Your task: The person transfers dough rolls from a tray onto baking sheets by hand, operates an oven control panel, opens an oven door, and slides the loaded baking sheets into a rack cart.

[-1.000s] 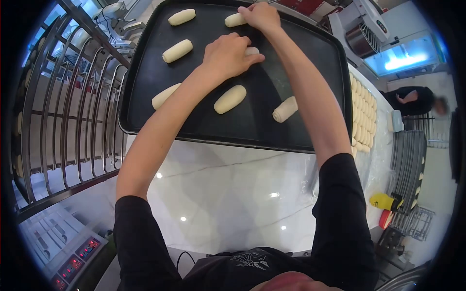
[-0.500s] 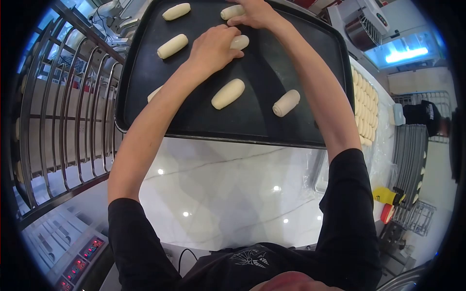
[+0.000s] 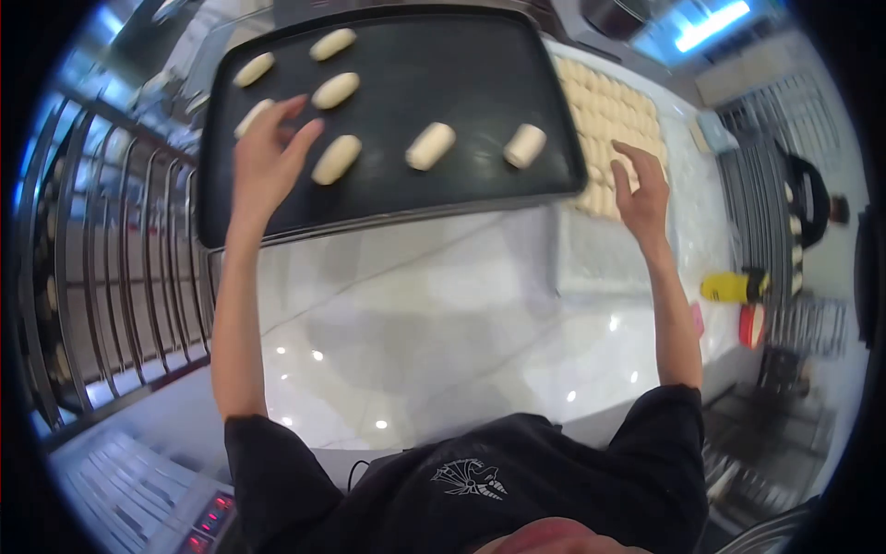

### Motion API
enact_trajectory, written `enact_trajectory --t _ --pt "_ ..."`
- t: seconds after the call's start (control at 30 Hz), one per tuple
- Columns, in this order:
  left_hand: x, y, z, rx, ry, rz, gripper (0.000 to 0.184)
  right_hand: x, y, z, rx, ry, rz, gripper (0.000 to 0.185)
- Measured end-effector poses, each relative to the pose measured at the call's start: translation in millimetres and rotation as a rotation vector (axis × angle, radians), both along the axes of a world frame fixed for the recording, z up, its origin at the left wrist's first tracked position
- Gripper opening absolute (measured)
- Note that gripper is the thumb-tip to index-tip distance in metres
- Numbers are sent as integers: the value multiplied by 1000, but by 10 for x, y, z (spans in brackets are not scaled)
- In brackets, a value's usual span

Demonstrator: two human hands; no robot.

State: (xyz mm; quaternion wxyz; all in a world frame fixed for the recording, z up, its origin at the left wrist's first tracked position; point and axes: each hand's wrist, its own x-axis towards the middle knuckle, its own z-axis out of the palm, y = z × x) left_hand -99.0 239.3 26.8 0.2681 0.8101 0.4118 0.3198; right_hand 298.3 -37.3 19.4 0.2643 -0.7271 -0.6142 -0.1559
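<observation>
My left hand (image 3: 268, 162) is over the left part of a black baking tray (image 3: 461, 83), fingers apart and nothing in it. Pale dough rolls lie near it, one (image 3: 336, 90) just beyond the fingers and another (image 3: 337, 160) to their right. Two more rolls, one in the middle (image 3: 431, 146) and one at the right (image 3: 525, 146), lie near the tray's front edge. My right hand (image 3: 643, 189) hovers empty at the near right side of the many packed dough pieces (image 3: 600, 102), thumb and fingers apart.
A metal rack (image 3: 138, 249) stands at the left. At the right are a yellow bottle (image 3: 729, 287), a red-rimmed container (image 3: 750, 325) and a stack of trays (image 3: 761, 203). A person in dark clothing (image 3: 809, 198) is beyond them. A marble counter (image 3: 415, 305) lies in front.
Both hands have let go of the rolls. My left hand has moved left over the tray, my right hand right to the packed dough. The view has shifted, showing more of the tray.
</observation>
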Motion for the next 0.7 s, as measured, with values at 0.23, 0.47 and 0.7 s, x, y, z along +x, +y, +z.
enact_trajectory --t 0.23,0.47,0.7 --pt "-285 -1895 -309 -484 8 -221 33 1747 -1540 -1104 -114 397 -553 26" --pt "80 -3607 -660 -802 204 -196 39 1925 -923 -1642 -531 452 -651 55" --pt "440 -4228 -532 -867 145 -144 43 2306 -673 -2318 -397 716 -621 73"
